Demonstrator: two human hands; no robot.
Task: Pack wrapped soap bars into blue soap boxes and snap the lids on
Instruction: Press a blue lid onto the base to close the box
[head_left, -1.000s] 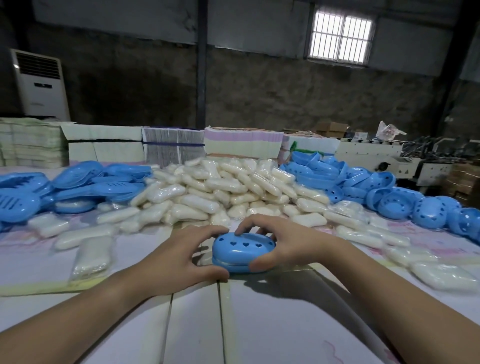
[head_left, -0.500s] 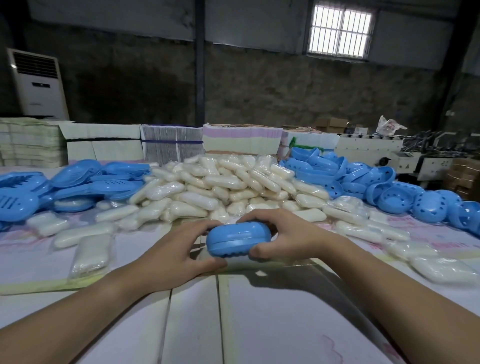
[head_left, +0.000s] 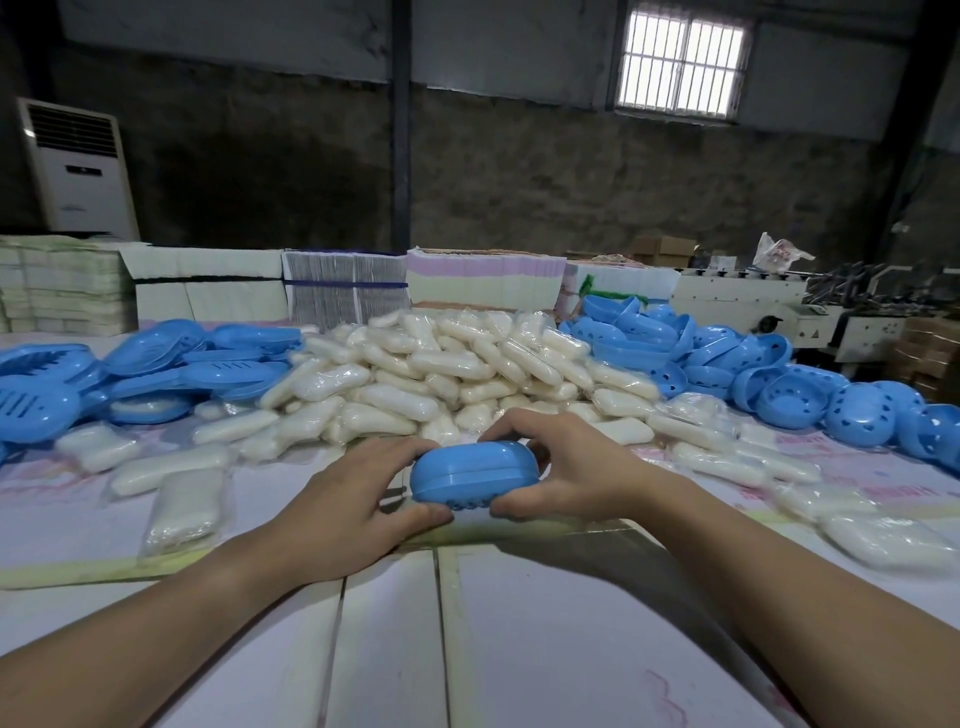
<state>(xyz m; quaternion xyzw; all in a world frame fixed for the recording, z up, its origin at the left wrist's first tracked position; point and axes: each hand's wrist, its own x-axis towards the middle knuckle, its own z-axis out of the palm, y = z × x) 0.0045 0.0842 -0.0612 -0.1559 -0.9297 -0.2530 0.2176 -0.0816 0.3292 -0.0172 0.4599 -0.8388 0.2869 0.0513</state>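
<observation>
Both hands clamp one closed blue soap box (head_left: 474, 472) at the centre of the frame. The left hand (head_left: 337, 512) wraps its left end, fingers curled over the top and thumb tucked beneath; the right hand (head_left: 571, 473) mirrors this on the right end, fingers arched over the far edge and thumb under the near corner. The box is tilted so its seam faces the camera and a few holes show on its underside. That squeeze from both ends probably serves to press the two halves together along the seam, or to check that they have caught all round.

Just beyond the hands, in the middle of the frame, lies a heap of wrapped soap bars (head_left: 441, 374), with loose ones scattered left and right across the table (head_left: 545, 649). Flat slotted blue lids (head_left: 171, 358) pile up at centre left; perforated blue box halves (head_left: 779, 384) fill the centre right. Stacks of flat cartons (head_left: 343, 286) line the far edge, and an air-conditioning unit (head_left: 78, 166) stands at upper left. Nothing blocks the box itself, though the soap heap sits close behind the fingers.
</observation>
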